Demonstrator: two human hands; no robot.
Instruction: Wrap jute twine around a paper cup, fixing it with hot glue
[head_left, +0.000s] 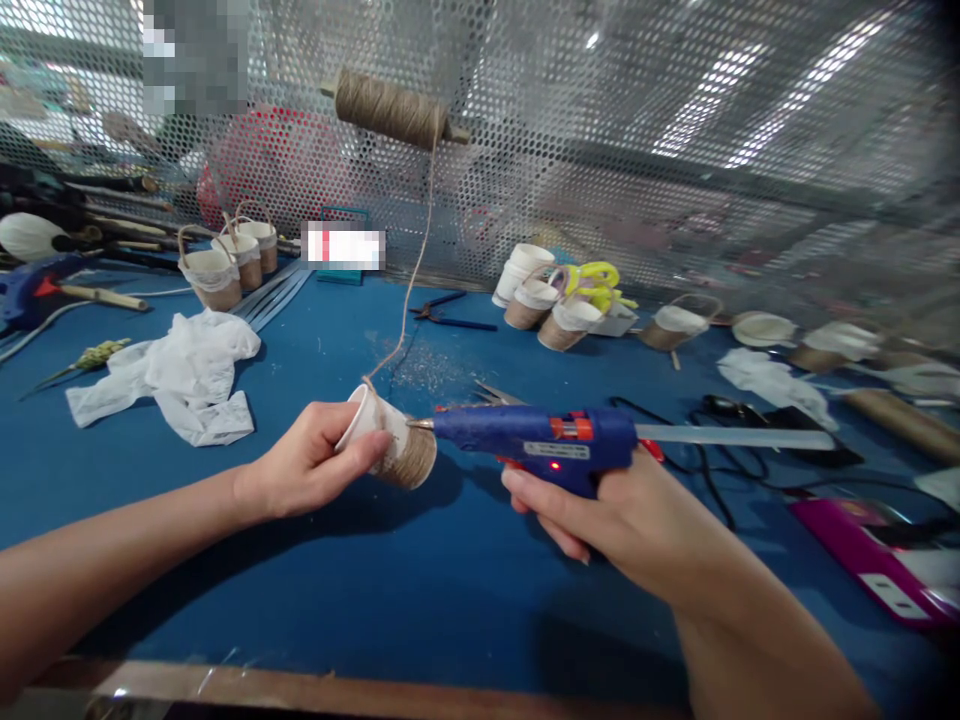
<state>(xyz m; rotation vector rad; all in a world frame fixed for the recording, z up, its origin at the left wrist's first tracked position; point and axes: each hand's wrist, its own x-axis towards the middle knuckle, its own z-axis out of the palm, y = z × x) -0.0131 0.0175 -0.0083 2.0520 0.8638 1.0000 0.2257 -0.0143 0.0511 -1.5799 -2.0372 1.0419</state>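
Observation:
My left hand (319, 455) is closed round a small white cup (360, 420), tilted on its side just above the table, its lower part wrapped in brown twine (415, 455). From the cup a strand of twine (411, 285) runs up to a spool (390, 108) on the mesh wall. My right hand (600, 510) grips a blue hot glue gun (525, 440), fingers round its handle. The gun's metal nozzle (420, 424) is at the cup's side by the twine; whether it touches I cannot tell. A clear glue stick (739, 436) juts from its rear.
Pliers (457, 318) and scissors (499, 395) lie beyond the cup. Twine-wrapped cups with handles (214, 280) stand at the back left, others (566, 325) at the back right. White cloth (187, 375) lies left; a purple power strip (862, 560) and dark cords sit right.

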